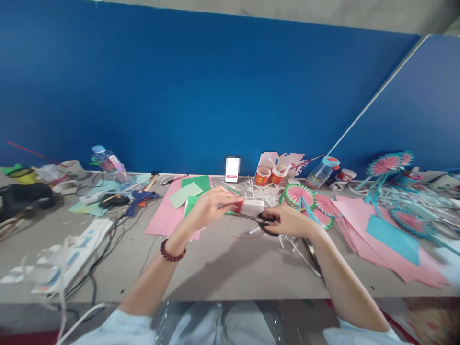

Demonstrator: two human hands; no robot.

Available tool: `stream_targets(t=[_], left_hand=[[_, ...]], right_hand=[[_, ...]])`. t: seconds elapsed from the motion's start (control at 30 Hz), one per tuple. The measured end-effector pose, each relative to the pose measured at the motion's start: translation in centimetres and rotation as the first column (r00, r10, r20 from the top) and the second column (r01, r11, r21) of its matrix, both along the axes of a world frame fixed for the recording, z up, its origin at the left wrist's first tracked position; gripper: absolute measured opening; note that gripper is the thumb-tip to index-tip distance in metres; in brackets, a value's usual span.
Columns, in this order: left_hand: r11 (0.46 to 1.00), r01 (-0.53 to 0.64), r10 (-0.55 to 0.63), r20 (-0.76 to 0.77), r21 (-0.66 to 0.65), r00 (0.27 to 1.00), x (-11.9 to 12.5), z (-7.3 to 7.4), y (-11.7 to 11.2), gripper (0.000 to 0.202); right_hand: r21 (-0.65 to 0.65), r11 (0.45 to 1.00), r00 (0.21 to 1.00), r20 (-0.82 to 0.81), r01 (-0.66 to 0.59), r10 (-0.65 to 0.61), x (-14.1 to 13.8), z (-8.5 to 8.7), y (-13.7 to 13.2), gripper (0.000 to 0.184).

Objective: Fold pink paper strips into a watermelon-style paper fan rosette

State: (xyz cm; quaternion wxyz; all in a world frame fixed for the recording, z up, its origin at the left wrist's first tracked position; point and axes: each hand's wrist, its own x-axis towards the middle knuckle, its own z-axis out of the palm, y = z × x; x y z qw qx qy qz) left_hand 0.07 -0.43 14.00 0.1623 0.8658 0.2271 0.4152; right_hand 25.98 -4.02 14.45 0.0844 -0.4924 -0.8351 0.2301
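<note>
Between thumb and fingers, my left hand [212,206] pinches a red-and-white piece that looks like a paper cup [251,207], its white side facing right. In my right hand [289,220] is a pair of scissors with black handles [268,224]. The scissor blades point left, just below the cup and close to my left fingers. Whether they touch the cup I cannot tell. Behind my hands lie white paper strips [271,193] and pleated pink-and-green paper fans [299,196].
A lit phone [232,169] leans on the blue partition [201,86]. Two red paper cups [263,176] stand right of it. Pink sheets [359,235] lie at right. A blue glue gun [142,201], a bottle [112,165], and a power strip with cables [77,254] occupy the left.
</note>
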Motion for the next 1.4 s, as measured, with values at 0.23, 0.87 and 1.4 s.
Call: stream_targets(t=[0.23,0.87,1.4], left_hand=[[1.0,0.008,-0.008,0.0,-0.012,1.0,0.0,-0.18,0.09,0.029],[1.0,0.009,-0.009,0.008,-0.023,1.0,-0.05,-0.04,-0.14,0.028],[1.0,0.007,-0.007,0.012,-0.021,1.0,-0.09,-0.27,-0.09,0.029]], right_hand=[[-0.024,1.0,1.0,0.016,0.006,-0.006,0.38,-0.62,0.19,0.015],[-0.027,1.0,1.0,0.017,0.0,0.001,0.39,-0.42,0.1,0.016],[-0.073,0.997,1.0,0.005,0.018,-0.017,0.59,-0.41,-0.31,0.025]])
